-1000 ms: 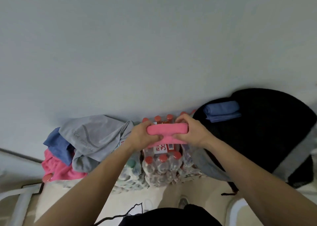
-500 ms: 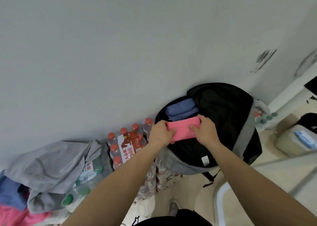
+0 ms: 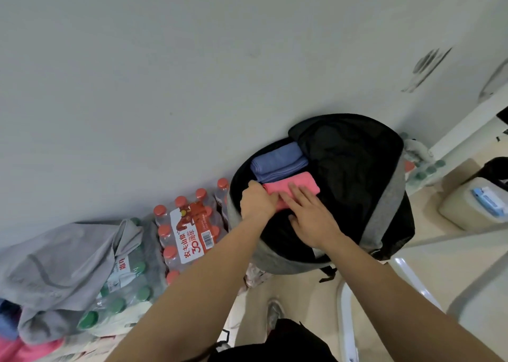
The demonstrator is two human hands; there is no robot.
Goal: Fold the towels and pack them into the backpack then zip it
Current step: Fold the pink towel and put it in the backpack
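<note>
Black backpack [image 3: 357,169] (unzipped), pink towel [image 3: 299,184], blue towel [image 3: 277,159] inside

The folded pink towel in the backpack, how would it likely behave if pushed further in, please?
The pink towel looks soft, so it would probably squash rather than slide. Its fold may loosen once the left hand and right hand lift.

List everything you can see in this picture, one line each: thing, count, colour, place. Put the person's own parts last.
backpack: one, black and grey, open, against the wall
blue towel: one, folded, inside the backpack
pink towel: one, folded, in the backpack beside the blue one
red-capped bottle pack: one, left of the backpack
green-capped bottle pack: one, far left, partly covered
grey cloth: one, draped over the green-capped pack
canister: one, beige, far right
hands: left hand gripping the pink towel; right hand flat on it
</note>
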